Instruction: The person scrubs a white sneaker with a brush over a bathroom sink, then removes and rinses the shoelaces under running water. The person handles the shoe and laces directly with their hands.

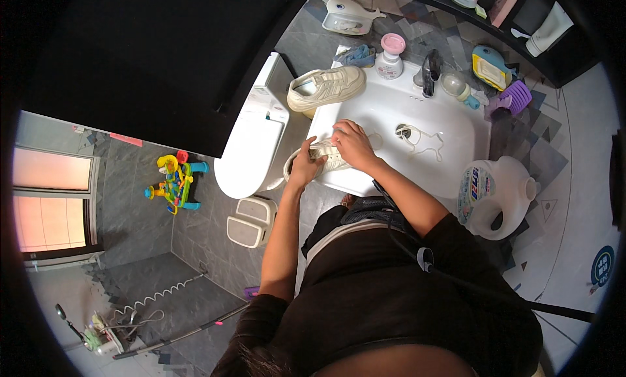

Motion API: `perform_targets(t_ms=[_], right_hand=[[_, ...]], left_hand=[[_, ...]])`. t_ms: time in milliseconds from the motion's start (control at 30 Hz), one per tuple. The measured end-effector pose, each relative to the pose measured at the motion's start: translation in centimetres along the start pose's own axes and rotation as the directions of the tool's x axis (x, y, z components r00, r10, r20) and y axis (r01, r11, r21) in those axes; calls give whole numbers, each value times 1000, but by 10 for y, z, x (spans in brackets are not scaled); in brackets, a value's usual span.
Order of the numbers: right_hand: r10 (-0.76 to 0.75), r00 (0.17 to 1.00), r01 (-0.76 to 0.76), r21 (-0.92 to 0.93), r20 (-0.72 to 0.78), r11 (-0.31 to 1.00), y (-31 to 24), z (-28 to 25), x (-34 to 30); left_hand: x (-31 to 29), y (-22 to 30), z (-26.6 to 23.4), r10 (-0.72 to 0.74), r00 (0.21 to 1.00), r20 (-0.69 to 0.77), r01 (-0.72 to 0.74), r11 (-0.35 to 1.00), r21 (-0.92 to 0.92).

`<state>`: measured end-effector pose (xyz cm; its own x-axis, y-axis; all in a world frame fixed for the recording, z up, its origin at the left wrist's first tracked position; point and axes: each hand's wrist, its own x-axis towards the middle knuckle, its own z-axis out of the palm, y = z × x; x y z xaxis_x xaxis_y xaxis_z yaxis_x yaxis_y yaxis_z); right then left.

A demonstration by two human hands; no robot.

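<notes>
A cream sneaker (328, 160) is held over the near left rim of the white sink (391, 110). Around its side and opening, my left hand (304, 166) is closed. My right hand (352, 145) reaches over the lacing area with bent, pinched fingers. A pale loop of shoelace (375, 141) shows beside that hand; the pinch itself is partly hidden. The matching sneaker (329, 87) rests at the sink's far left corner, toe to the right. A loose cream shoelace (429, 144) lies in the basin by the drain (403, 130).
Behind the basin stand a pink-topped pump bottle (390, 56), a dark faucet (430, 72) and a baby bottle (456, 86). A purple brush (515, 98) and a large translucent jug (499, 198) sit at the right. A white toilet (251, 152) and step stool (252, 222) are to the left.
</notes>
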<state>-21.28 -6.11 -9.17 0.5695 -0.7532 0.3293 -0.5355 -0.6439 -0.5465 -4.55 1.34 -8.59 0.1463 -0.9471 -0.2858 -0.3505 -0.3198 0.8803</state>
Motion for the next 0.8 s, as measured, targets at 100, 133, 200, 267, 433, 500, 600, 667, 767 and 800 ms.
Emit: perform_targets(t_ms=[100, 133, 200, 267, 433, 500, 600, 667, 767, 800], right_hand=[[28, 999, -27, 19, -17, 999, -3, -3, 2], [48, 998, -47, 30, -28, 998, -2, -4, 1], [262, 946, -230, 176, -188, 957, 26, 14, -3], [528, 816, -438, 345, -235, 830, 46, 16, -3], [680, 710, -612, 318, -182, 724, 46, 10, -7], [483, 842, -412, 294, -239, 863, 39, 6, -4], [181, 955, -141, 177, -235, 974, 14, -3, 0], [-12, 992, 23, 87, -128, 996, 7, -2, 0], [0, 999, 3, 51, -45, 999, 0, -2, -5], [2, 999, -1, 35, -35, 999, -1, -4, -3]], left_hand=[[1, -8, -1, 19, 1000, 5, -19, 1000, 18], [0, -5, -1, 3, 1000, 19, -3, 1000, -7], [-2, 9, 0, -20, 998, 57, 24, 998, -56], [-3, 9, -1, -15, 999, 50, 18, 998, -54], [0, 0, 0, 7, 999, 45, -5, 998, -57], [2, -8, 1, 34, 999, 32, -32, 997, -70], [0, -3, 1, 26, 999, 21, -25, 998, -56], [1, -6, 1, 45, 999, 15, -44, 998, -53], [2, -7, 1, 35, 999, 12, -35, 999, -32], [1, -6, 1, 26, 1000, 11, -26, 999, -22]])
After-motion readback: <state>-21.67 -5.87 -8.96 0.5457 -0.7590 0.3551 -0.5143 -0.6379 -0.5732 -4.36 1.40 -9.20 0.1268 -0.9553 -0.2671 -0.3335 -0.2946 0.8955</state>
